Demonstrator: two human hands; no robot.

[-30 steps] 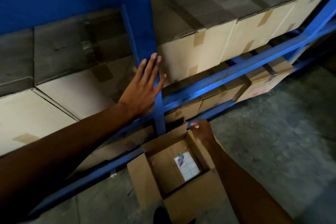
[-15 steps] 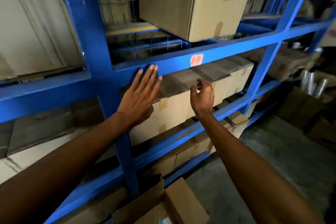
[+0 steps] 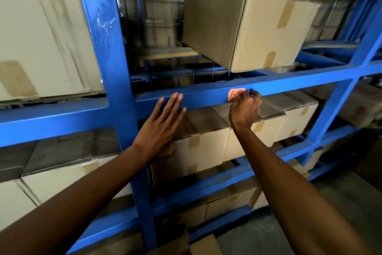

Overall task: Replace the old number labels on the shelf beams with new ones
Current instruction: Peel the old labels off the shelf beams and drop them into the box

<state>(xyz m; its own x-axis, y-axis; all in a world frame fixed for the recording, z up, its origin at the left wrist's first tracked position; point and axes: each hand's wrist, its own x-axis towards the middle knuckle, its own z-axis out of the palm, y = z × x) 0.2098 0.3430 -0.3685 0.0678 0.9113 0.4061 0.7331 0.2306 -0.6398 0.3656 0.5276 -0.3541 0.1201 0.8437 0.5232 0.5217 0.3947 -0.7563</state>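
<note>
An orange number label point(image 3: 235, 94) with red handwriting sticks on the front of a blue shelf beam point(image 3: 206, 92). My right hand point(image 3: 245, 110) is at the label's right edge, fingers curled and pinching there, covering part of the writing. My left hand point(image 3: 162, 122) lies flat with fingers spread, fingertips on the same beam to the left of the label, palm over the boxes below.
A thick blue upright point(image 3: 107, 54) stands left of my left hand. A large cardboard box point(image 3: 248, 31) sits on the shelf above the beam. Taped cardboard boxes point(image 3: 208, 145) fill the shelf below. An open carton's flap point(image 3: 204, 244) shows at the bottom edge.
The view rose from the floor carton to the labelled beam. My right hand went from the carton up to the label's right edge. My left hand slid up onto the beam.
</note>
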